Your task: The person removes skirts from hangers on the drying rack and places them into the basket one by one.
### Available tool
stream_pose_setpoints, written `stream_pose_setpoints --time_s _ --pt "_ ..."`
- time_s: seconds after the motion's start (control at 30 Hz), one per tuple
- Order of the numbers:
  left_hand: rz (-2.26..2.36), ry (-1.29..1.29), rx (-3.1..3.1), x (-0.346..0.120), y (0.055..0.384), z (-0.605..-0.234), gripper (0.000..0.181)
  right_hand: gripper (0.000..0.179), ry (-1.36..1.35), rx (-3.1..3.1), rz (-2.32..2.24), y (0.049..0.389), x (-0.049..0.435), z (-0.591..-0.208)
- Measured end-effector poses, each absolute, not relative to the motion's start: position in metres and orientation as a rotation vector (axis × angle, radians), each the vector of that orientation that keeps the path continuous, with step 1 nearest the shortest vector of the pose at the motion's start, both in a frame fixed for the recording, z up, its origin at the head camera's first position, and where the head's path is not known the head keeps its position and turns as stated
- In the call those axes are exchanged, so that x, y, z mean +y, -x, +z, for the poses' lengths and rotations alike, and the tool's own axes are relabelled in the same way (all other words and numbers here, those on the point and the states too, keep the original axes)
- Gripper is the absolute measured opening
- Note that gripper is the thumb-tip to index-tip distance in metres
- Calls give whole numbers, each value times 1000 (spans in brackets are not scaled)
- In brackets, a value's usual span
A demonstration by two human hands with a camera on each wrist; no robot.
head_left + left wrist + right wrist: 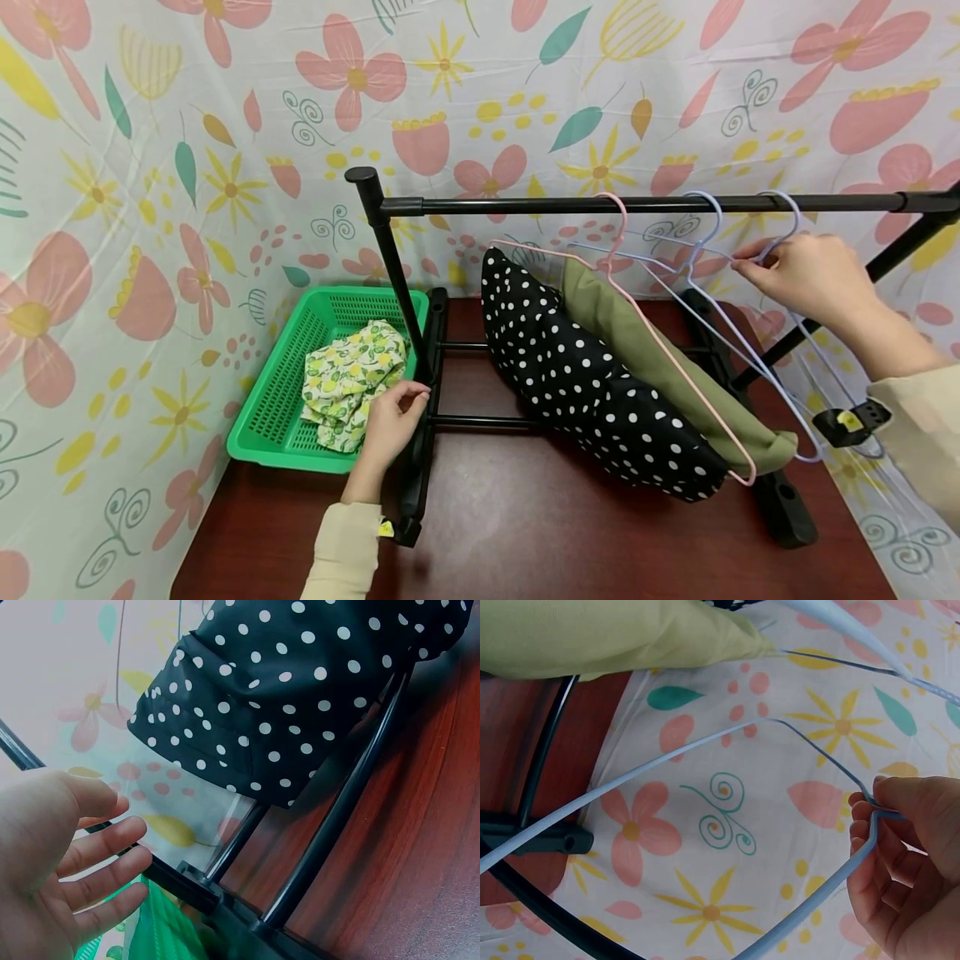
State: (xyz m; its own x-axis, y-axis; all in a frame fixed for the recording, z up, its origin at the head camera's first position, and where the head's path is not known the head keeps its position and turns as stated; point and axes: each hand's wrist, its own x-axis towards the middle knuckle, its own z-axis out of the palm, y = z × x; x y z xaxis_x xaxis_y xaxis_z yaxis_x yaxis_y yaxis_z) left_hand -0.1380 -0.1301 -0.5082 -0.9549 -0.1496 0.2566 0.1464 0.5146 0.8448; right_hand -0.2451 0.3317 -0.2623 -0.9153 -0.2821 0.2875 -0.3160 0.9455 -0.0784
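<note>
My right hand (821, 271) pinches the neck of a bare light-blue hanger (810, 896), just under its hook at the black rail (510, 206). Left of it on the rail are another blue hanger (705, 237) and a pink hanger (618, 225). Black cloth with white dots (581, 379) hangs by the pink hanger, and olive cloth (637, 325) hangs behind it. My left hand (390, 421) holds nothing; its fingers are loosely bent near the rack's left post (397, 283). Whether they touch the post I cannot tell.
A green basket (251, 408) stands left of the rack and contains lemon-print cloth (352, 383). The rack's black feet (787, 512) stand on a dark red-brown table (525, 517). A flower-patterned curtain (225, 250) hangs behind and at the left.
</note>
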Motion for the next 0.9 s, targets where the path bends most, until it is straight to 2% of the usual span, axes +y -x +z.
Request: stream_pose_setpoints --time_s 0.23,0.9 --pt "-1428 -8 -2461 -130 137 -509 9 40 -422 -2872 196 245 330 -265" --pt "-1434 -14 -2460 -131 137 -509 8 46 -377 -2886 247 242 328 -265"
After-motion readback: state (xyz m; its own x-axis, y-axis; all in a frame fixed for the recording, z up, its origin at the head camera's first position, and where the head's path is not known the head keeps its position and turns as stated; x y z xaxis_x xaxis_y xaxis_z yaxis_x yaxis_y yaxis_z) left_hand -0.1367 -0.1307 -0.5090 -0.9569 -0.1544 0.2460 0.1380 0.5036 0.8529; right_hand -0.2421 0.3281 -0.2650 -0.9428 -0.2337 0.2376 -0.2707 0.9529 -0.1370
